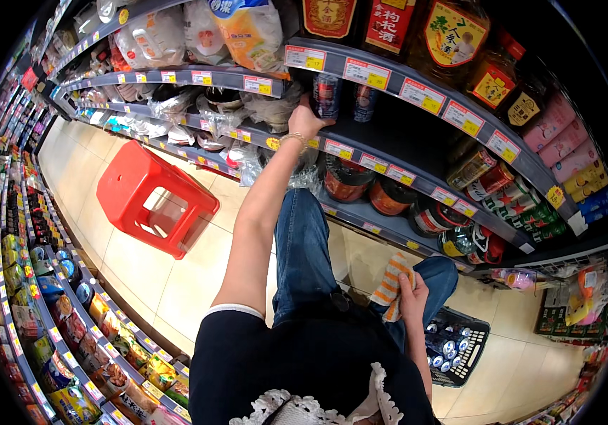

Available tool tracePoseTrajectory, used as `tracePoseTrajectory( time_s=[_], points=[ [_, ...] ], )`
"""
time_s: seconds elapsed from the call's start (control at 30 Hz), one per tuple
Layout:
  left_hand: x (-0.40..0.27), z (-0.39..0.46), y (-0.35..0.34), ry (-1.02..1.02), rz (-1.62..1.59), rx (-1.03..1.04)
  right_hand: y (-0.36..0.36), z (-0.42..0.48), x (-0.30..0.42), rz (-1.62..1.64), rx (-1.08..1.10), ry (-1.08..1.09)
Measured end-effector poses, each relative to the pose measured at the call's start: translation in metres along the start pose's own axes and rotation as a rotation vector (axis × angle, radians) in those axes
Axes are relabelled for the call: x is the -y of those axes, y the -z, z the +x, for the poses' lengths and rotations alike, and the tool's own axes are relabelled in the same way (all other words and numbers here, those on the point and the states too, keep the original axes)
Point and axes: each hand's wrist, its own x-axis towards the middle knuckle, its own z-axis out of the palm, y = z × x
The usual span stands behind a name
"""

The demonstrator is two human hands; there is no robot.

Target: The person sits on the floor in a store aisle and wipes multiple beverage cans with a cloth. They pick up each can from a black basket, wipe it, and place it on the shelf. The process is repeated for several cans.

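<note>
My left hand [306,121] reaches onto the middle shelf, close against a dark printed drink can [327,95]. Its thumb extends by the can's base; the fingertips are hidden, so I cannot tell whether they grip it. A second, similar can [364,102] stands upright to the right, on the same dark shelf board [389,130]. Lower down, over my right knee, my right hand [414,297] holds an orange-and-white striped cloth [393,281], which is bunched and hangs partly loose.
A red plastic stool [144,194] stands on the tiled floor to the left. Beside my right leg is a black plastic basket [476,345] with several cans [448,348]. Liquor bottles [455,32] line the shelf above; large jars [346,178] sit below. Packed shelves [65,319] run along the left.
</note>
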Motion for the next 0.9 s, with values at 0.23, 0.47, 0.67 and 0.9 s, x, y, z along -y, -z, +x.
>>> tracePoseTrajectory(
  time_s=[0.23,0.47,0.67,0.9],
  points=[
    [-0.005,-0.016,-0.013,-0.05,0.124,-0.234,-0.004,0.001,-0.001,-0.032,0.019,0.015],
    [0.019,-0.01,-0.024,-0.169,0.258,-0.298,-0.008,0.001,0.002,-0.051,0.04,0.018],
    [-0.007,-0.019,-0.016,0.034,0.137,-0.179,-0.009,0.005,0.0,-0.116,0.052,0.035],
    [-0.015,-0.029,-0.001,-0.009,0.215,-0.239,-0.02,0.003,0.01,-0.13,0.05,0.051]
  ],
)
